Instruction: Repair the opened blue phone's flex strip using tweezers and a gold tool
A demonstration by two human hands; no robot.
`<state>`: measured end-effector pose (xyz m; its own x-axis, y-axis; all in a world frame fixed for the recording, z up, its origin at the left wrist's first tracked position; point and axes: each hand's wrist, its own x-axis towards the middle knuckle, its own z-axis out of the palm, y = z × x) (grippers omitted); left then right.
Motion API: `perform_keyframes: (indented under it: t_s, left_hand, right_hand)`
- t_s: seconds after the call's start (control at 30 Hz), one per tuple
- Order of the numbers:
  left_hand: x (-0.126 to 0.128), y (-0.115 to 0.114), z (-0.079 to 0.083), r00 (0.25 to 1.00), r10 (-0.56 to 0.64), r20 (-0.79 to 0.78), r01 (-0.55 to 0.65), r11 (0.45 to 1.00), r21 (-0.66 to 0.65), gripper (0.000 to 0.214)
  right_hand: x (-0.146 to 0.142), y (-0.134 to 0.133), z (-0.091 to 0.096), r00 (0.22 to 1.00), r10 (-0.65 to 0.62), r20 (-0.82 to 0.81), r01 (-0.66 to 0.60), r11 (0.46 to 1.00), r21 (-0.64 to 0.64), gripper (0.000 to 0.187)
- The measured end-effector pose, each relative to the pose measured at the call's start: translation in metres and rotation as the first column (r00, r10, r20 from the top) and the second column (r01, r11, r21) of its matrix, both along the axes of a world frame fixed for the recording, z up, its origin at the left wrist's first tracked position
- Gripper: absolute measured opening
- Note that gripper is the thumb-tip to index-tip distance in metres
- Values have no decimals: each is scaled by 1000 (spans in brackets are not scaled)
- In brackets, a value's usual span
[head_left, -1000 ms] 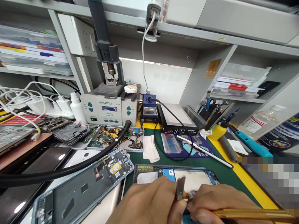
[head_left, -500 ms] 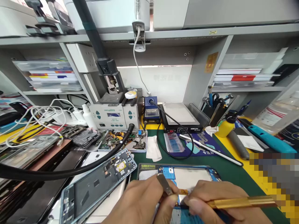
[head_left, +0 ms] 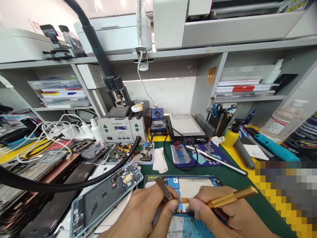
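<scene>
At the bottom centre a blue-framed opened phone (head_left: pixel 195 185) lies on a dark mat (head_left: pixel 148 180). My left hand (head_left: pixel 146 215) is closed on metal tweezers (head_left: pixel 162 188), whose tips meet a small orange flex part (head_left: pixel 185 200) on the phone. My right hand (head_left: pixel 223 216) is closed round a gold-coloured tool (head_left: pixel 231 196), its handle slanting up to the right and its tip hidden by my fingers at the same spot. Both hands rest over the phone's lower half.
A second opened phone frame (head_left: pixel 104 196) lies to the left, under a thick black hose (head_left: pixel 61 186). Behind stand a hot-air station (head_left: pixel 121 125), parts tray (head_left: pixel 131 153), heating plate (head_left: pixel 185 127), yellow bottle (head_left: pixel 230 138), tool cup (head_left: pixel 219 119). Cables and phone parts crowd the left.
The view has tilted up and back, showing more shelf. The tweezers lean further left, and the gold tool's handle has swung from level to pointing up-right. Both hands stay on the phone.
</scene>
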<state>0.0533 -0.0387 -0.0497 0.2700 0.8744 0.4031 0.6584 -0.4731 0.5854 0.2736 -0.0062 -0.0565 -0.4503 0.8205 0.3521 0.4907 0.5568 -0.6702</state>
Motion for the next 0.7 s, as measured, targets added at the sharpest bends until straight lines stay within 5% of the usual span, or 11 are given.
perform_keyframes:
  t_s: [0.13,0.33,0.7]
  left_hand:
    - [1,-4,3,999,42,-9,-42,998,-40,19]
    - [-3,-2,2,996,-85,-18,83,991,-110,16]
    - [1,0,6,988,-148,48,151,986,-65,16]
  right_hand:
    - [0,1,8,998,69,8,-69,997,-25,44]
    - [2,3,7,997,79,10,-78,995,-61,43]
    - [2,3,10,997,81,2,-80,989,-127,46]
